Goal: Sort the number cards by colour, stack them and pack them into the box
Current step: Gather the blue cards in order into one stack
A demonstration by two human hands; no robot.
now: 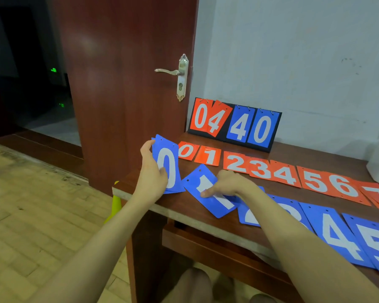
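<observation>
Left hand: the left hand holds the blue 0 card upright at the table's 9 o'clock end, thumb on the card's face, fingers curled behind its left edge.
Right hand: the right hand rests on the blue 1 card, fingers curled down, one fingertip pressing the card near its middle.
Blue 1 card: flat on the table, tilted, just beside the blue 0 card at its 4 o'clock.
Blue row: blue cards showing 4 and 5 run toward 4 o'clock along the near edge; those nearest the right forearm are partly hidden.
Red row: red cards 0 to 7 lie overlapping, toward 12 o'clock from the blue row.
Scoreboard: the scoreboard stand stands by the wall at 12 o'clock, reading 04 red, 40 blue.
Door: a brown door with a metal handle, at 10 o'clock.
</observation>
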